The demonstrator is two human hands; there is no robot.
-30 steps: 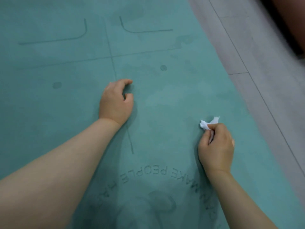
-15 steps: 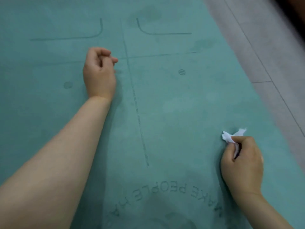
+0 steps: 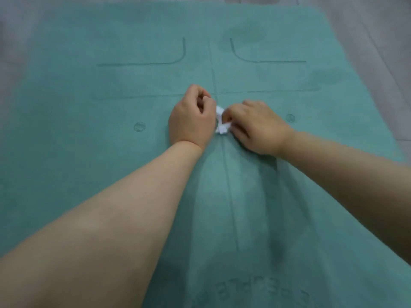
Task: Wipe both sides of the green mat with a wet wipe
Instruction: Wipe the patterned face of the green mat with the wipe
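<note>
The green mat (image 3: pixel 111 152) lies flat on the floor and fills most of the view, with printed guide lines, two dots and lettering near the bottom. A crumpled white wet wipe (image 3: pixel 220 123) sits at the mat's centre line between my two hands. My right hand (image 3: pixel 255 127) pinches the wipe from the right with curled fingers. My left hand (image 3: pixel 192 121) is curled beside the wipe on its left, touching it; whether it grips the wipe is hidden by the knuckles.
Grey wood-look floor (image 3: pixel 378 52) runs along the mat's right edge and past its far end. Darker damp patches (image 3: pixel 244 33) show on the mat near the far right corner.
My right hand carried the wipe from the mat's right side to the centre. My left hand moved right to meet it. The view shifted so the mat's far end shows.
</note>
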